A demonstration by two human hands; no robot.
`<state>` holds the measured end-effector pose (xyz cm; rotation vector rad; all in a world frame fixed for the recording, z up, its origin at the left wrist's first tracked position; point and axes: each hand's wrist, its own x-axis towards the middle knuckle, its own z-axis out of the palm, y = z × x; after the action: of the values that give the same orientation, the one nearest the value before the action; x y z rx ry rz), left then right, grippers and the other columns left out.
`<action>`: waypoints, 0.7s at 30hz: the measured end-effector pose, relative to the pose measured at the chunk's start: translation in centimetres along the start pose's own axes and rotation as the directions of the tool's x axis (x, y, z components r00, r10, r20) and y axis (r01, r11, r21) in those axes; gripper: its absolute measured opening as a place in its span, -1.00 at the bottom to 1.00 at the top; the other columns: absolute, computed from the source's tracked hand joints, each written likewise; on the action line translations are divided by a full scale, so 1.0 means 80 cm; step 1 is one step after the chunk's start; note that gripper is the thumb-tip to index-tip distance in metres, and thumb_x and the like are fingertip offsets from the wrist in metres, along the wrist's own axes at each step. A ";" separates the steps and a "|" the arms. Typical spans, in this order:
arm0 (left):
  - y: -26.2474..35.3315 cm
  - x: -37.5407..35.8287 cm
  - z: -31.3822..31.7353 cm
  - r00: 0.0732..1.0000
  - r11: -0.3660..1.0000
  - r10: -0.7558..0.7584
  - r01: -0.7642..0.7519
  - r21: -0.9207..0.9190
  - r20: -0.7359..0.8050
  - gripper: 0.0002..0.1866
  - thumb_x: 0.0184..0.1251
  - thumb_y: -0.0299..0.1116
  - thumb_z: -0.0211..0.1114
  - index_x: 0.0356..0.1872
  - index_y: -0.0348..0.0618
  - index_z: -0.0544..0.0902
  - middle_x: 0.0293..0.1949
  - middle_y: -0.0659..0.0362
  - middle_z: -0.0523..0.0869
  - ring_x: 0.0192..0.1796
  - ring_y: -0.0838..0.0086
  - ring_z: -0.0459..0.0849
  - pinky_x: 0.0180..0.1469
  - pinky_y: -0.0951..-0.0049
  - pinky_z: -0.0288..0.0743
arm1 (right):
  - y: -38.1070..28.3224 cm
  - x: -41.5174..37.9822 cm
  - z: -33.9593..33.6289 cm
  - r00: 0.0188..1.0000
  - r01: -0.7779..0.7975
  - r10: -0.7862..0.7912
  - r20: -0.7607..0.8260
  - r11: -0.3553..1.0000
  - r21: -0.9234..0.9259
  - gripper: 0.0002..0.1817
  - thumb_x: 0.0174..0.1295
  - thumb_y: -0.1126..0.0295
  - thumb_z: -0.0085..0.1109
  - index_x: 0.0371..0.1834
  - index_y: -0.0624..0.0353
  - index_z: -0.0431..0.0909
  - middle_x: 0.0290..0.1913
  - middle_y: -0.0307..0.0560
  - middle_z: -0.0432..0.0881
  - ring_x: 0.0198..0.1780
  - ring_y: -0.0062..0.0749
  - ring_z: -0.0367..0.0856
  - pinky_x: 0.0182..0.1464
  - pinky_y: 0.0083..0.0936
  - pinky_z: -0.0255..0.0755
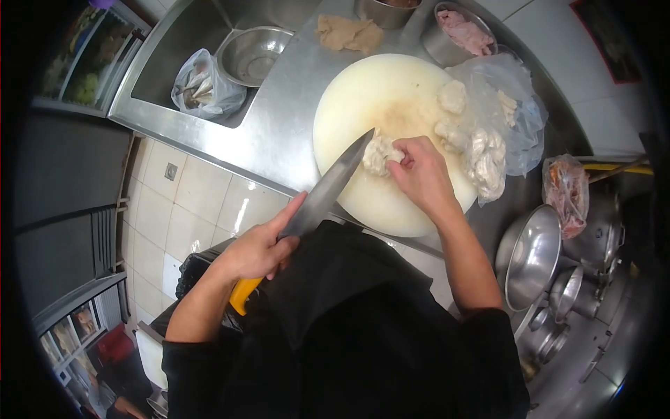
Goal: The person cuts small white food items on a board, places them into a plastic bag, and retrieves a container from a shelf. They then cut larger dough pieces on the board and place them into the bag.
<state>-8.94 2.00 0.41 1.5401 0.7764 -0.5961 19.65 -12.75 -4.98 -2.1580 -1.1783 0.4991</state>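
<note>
My left hand (262, 248) is closed round the yellow handle of a large knife (326, 187), its index finger along the blade. The blade points up and right, with its tip beside a pale, lumpy food piece (377, 153). My right hand (423, 173) pinches the right side of that piece on a round, cream cutting board (349, 98). More pale pieces (452, 96) rest at the board's right side, near a plastic-wrapped pale bundle (486, 162). I cannot tell whether the blade touches the food.
A clear plastic bag (527, 133) overlaps the board's right edge. Behind stand a metal pot of pink meat (436, 43) and brown paper (349, 35). The sink at left holds a bag of fish (202, 91) and a metal bowl (255, 56). Bowls (529, 258) stand right.
</note>
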 end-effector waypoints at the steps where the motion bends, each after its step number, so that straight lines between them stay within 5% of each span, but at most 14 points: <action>1: 0.001 0.004 0.000 1.000 1.000 0.013 -0.013 0.007 0.010 -0.20 0.64 -0.37 0.03 0.75 0.42 -0.10 -0.51 0.17 0.60 -0.58 0.50 0.56 -0.36 0.43 0.60 | 0.002 0.000 0.002 1.000 0.006 -0.006 -0.010 1.000 0.008 -0.64 0.21 0.46 0.44 0.07 0.32 0.68 -0.03 0.12 0.64 -0.16 -0.09 0.72 -0.03 -0.26 0.62; 13: 0.045 0.045 0.006 0.995 0.997 0.055 -0.059 0.046 0.086 -0.18 0.65 -0.35 0.00 0.75 0.43 -0.20 -0.43 0.14 0.62 -0.52 0.50 0.59 -0.37 0.45 0.60 | 0.004 -0.003 0.008 0.999 -0.004 0.004 -0.054 1.000 -0.015 -0.66 0.20 0.47 0.49 0.03 0.32 0.71 -0.08 0.07 0.69 -0.19 -0.23 0.73 -0.08 -0.40 0.66; 18: 0.046 0.074 0.008 0.984 0.981 0.161 -0.169 0.100 0.078 -0.18 0.62 -0.36 0.02 0.75 0.45 -0.15 -0.44 0.05 0.70 -0.49 0.35 0.69 -0.34 0.32 0.64 | 0.002 -0.010 -0.003 0.995 -0.096 0.095 -0.022 0.994 -0.055 -0.51 0.17 0.46 0.48 0.19 0.29 0.61 0.02 0.17 0.67 -0.11 -0.01 0.73 -0.01 -0.22 0.61; 19: 0.051 0.072 0.010 0.981 0.909 0.192 -0.180 0.375 0.005 -0.16 0.60 -0.39 0.03 0.74 0.47 -0.13 -0.44 0.01 0.72 -0.47 0.28 0.72 -0.33 0.27 0.64 | -0.004 -0.011 -0.014 0.991 -0.134 0.135 0.004 0.986 -0.096 -0.47 0.16 0.46 0.49 0.23 0.28 0.58 0.05 0.17 0.67 -0.08 0.00 0.73 0.01 -0.22 0.61; 21: 0.067 0.059 0.011 0.951 0.572 0.292 -0.088 0.816 -0.103 -0.14 0.56 -0.43 0.07 0.73 0.50 -0.08 -0.44 -0.05 0.75 -0.43 0.13 0.77 -0.31 0.16 0.66 | -0.017 -0.012 -0.026 0.985 0.124 -0.149 -0.082 0.959 -0.255 -0.43 0.15 0.44 0.49 0.26 0.22 0.56 0.08 0.13 0.64 0.00 0.00 0.71 0.05 -0.22 0.59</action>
<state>-1.75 1.60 0.16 2.5569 0.4878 -0.6516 19.56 -13.69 -2.54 -2.2588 -1.3839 0.1870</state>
